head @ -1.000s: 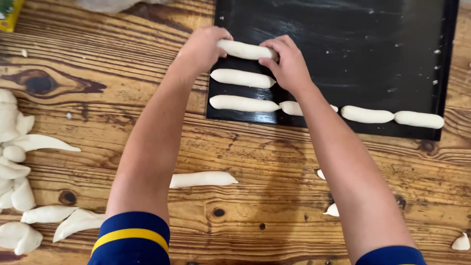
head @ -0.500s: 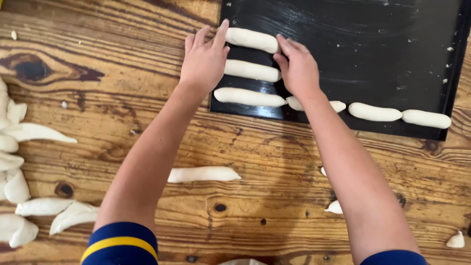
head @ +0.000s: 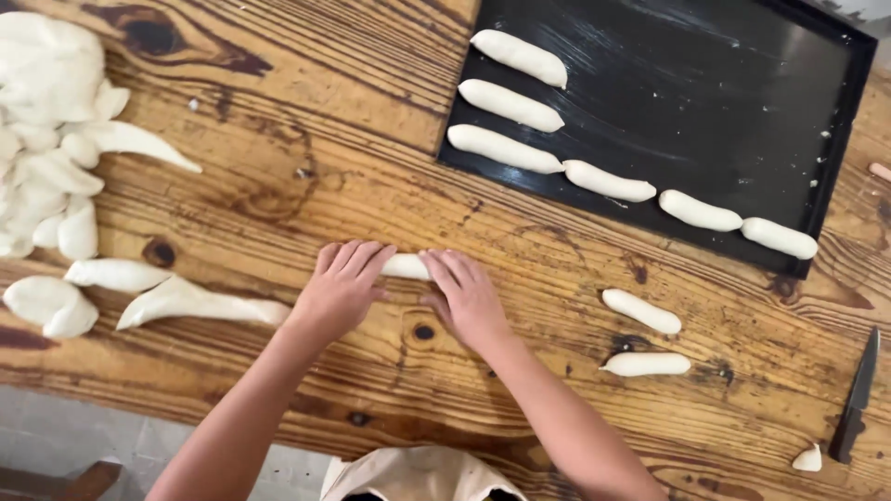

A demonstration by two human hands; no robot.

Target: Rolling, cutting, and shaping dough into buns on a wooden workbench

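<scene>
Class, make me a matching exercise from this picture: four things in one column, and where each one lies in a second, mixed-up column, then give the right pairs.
1. dough roll
2. knife
3. black tray
4. dough pile

A. far left of the table
B. top right, with six rolls on it
C. under both hands
D. right edge of the table

Pairs: 1-C, 2-D, 3-B, 4-A

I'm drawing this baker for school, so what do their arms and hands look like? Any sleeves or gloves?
Both arms are bare in view, with no sleeves showing. The left hand and right hand wear no gloves, and I see no rings, watch or bracelets.
</scene>
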